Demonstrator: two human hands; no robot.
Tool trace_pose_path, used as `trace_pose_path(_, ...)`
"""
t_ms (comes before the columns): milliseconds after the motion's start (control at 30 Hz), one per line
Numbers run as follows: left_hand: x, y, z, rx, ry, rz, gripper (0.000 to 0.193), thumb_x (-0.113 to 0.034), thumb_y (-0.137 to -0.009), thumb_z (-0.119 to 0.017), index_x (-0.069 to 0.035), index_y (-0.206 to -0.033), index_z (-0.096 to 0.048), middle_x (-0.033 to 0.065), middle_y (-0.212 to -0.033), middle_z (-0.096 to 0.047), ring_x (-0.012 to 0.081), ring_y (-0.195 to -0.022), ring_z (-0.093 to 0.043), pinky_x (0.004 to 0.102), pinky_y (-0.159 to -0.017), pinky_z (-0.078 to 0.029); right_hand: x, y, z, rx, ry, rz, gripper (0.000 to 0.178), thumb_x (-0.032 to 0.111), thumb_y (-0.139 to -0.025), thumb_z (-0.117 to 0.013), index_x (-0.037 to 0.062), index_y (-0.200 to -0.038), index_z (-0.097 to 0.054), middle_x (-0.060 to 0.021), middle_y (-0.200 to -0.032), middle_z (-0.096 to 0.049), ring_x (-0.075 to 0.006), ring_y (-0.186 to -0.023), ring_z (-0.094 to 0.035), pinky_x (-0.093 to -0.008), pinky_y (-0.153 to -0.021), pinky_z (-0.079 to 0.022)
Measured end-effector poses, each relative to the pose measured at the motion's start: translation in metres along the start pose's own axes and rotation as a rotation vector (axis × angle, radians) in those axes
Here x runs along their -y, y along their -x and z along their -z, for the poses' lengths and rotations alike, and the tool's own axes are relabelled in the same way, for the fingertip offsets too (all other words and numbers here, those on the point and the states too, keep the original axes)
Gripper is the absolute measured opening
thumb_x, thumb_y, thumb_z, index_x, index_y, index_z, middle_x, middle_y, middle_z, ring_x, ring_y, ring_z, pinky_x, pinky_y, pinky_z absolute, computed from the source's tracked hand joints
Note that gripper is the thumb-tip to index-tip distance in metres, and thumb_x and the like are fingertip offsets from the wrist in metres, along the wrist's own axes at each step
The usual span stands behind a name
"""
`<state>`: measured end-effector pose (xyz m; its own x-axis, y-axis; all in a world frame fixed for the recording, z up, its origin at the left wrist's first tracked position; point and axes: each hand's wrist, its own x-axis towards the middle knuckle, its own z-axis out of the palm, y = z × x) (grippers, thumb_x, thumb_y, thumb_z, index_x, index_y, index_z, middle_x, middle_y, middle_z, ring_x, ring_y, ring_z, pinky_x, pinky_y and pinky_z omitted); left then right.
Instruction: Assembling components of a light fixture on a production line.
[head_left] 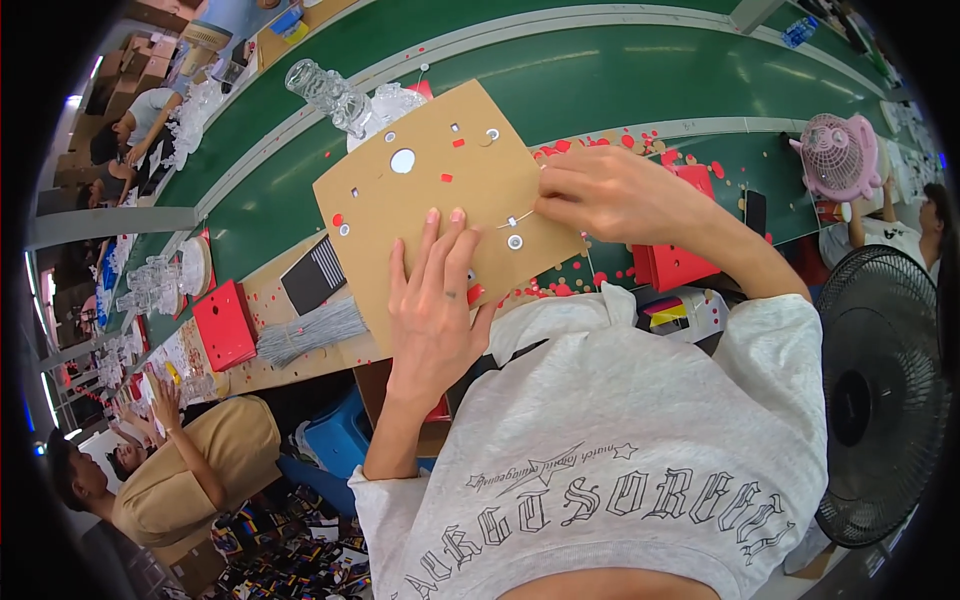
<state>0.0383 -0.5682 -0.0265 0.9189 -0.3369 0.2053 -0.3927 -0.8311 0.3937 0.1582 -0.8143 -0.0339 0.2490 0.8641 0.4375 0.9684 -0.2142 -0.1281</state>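
Observation:
A tan cardboard sheet with round holes, metal-rimmed eyelets and small slots lies tilted in front of me. My left hand rests flat on its lower left part, fingers stretched out and holding nothing. At the sheet's right edge my right hand is closed in a pinch. From its fingertips a thin pale wire tie runs to a small slot in the sheet. Just below that slot sits an eyelet. Small red paper bits lie on the cardboard.
A bundle of grey wire ties and a red folder lie at left. Clear glassware stands beyond the sheet. At right are another red folder, a phone, a pink fan and a black fan.

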Motion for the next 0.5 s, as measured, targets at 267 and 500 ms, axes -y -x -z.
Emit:
trace_pose_path(267, -0.007, -0.016, 0.019, 0.048, 0.067, 0.06, 0.074, -0.018, -0.077, -0.082, -0.006, -0.141, -0.046, 0.0165, -0.139, -0.055, 0.0374, -0.132, -0.05, 0.0547, -0.107, -0.038, 0.014, -0.01, -0.008, -0.031, 0.102, 0.02, 0.018, 0.008, -0.07, -0.07, -0.0018, -0.085, -0.067, -0.0071, -0.086, -0.06, -0.0214, -0.087, -0.064, -0.0329, -0.07, -0.058)
trace_pose_path(500, 0.014, -0.057, 0.012, 0.088, -0.177, -0.228, 0.016, -0.015, -0.089, -0.068, 0.0, -0.095, -0.064, 0.0158, -0.104, -0.055, 0.0325, -0.101, -0.055, 0.046, -0.085, -0.043, 0.034, -0.012, -0.012, 0.017, 0.045, -0.194, 0.027, 0.014, -0.076, -0.07, -0.0022, -0.098, -0.068, -0.0089, -0.098, -0.063, -0.0243, -0.096, -0.065, -0.0354, -0.079, -0.058)
